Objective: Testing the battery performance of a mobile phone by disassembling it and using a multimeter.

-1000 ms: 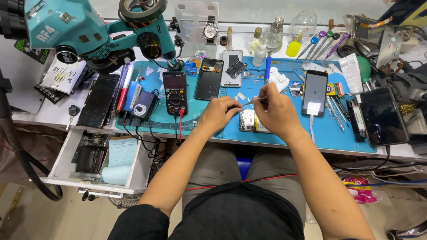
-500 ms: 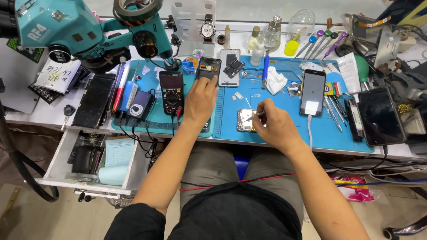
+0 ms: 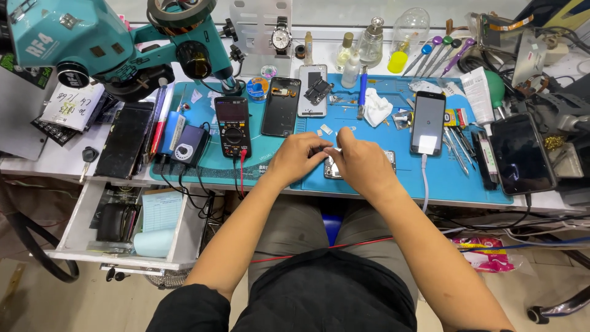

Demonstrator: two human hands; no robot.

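Pinching together over an opened phone [image 3: 387, 161] near the blue mat's [image 3: 467, 184] front edge, left hand [image 3: 299, 158] and right hand [image 3: 362, 161] meet; whatever they grip is hidden.

One head-worn view – looking steeply down, fairly close, over the blue work mat [image 3: 381, 184].

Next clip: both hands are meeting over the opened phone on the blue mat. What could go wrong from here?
Loose small parts lie on the blue mat beside the left hand and right hand; a sweep might scatter them. The opened phone sits near the mat's front edge and may slide off. The multimeter leads trail near the left forearm and might snag.
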